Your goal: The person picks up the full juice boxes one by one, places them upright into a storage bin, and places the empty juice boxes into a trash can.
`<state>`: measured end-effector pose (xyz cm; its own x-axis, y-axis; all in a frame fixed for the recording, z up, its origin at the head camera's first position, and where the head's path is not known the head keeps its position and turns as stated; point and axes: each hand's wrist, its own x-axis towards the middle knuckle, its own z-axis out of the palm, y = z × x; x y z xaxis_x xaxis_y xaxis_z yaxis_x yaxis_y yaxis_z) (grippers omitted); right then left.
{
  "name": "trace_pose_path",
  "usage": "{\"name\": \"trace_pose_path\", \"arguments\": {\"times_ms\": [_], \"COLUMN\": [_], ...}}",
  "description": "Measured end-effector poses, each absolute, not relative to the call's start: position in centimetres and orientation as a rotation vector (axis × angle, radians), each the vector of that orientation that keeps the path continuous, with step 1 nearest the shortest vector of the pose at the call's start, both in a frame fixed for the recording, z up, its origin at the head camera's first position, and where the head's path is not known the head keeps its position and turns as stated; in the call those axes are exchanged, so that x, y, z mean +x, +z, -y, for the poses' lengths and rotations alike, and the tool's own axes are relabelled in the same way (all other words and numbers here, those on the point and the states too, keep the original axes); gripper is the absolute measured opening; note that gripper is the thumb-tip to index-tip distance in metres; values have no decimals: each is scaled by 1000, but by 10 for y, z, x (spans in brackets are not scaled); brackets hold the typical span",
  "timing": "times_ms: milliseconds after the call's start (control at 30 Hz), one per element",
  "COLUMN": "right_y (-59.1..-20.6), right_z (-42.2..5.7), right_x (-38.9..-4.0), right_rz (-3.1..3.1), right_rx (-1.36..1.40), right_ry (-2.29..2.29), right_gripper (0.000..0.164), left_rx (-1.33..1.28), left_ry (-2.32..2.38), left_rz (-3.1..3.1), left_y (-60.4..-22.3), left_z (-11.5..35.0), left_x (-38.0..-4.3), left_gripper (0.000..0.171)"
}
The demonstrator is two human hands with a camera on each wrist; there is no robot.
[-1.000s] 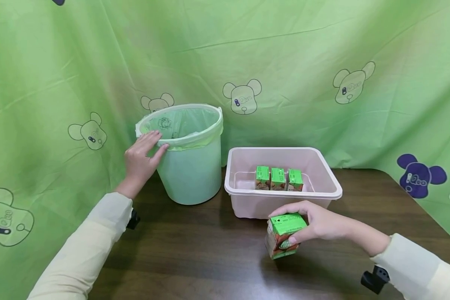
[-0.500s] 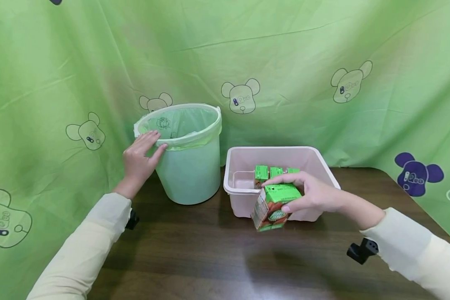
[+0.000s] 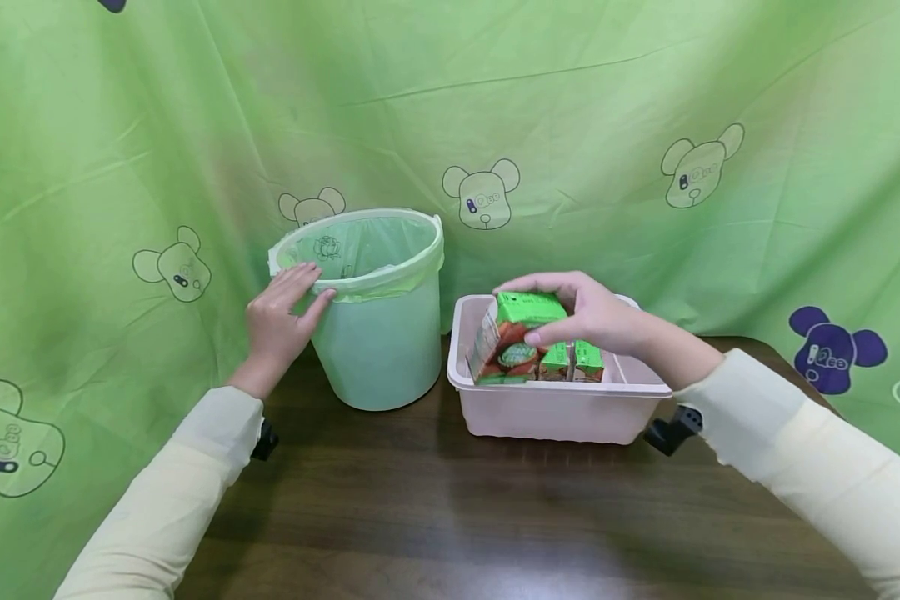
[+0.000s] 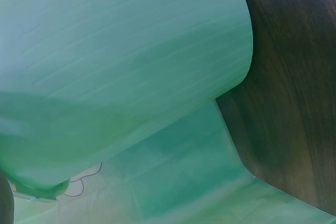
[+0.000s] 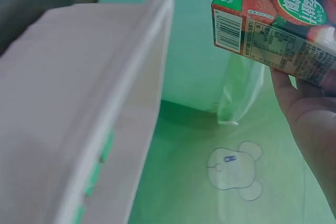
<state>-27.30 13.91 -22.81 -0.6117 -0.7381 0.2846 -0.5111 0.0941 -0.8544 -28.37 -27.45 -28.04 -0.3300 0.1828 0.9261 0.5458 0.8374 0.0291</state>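
Observation:
My right hand (image 3: 596,312) grips a juice carton (image 3: 517,343) with a green top and red tomato-like pictures, thumb on the near face. In the head view the carton overlaps the left part of a pale pink plastic tub (image 3: 555,414), at rim height or above; in the right wrist view it stands apart from the tub's edge. Two similar cartons (image 3: 588,362) show inside the tub; a third is hidden behind the held one. My left hand (image 3: 277,321) rests on the rim of a mint-green trash bin (image 3: 378,354), fingers over the edge, thumb along the outside.
A light green liner bag (image 3: 390,287) folds over the bin's rim. Bin and tub stand side by side on a dark wooden table (image 3: 420,517). Behind them hangs a green curtain (image 3: 570,100) with bear-head prints. Small black cameras are strapped at both wrists.
The right hand has lifted the carton from low in front of the tub, up and away from me to the tub's opening. The left hand has stayed on the bin rim.

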Motion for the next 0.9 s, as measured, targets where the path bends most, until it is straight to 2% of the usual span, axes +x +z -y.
{"name": "trace_pose_path", "arguments": {"times_ms": [900], "right_y": [-151], "right_z": [-22], "right_x": [-322], "right_rz": [-2017], "right_rx": [-1242], "right_ry": [-2009], "right_gripper": [56], "left_rx": [-519], "left_ry": [-411], "left_rz": [1914], "left_y": [-280], "left_z": [275], "left_x": [-280], "left_gripper": [39]}}
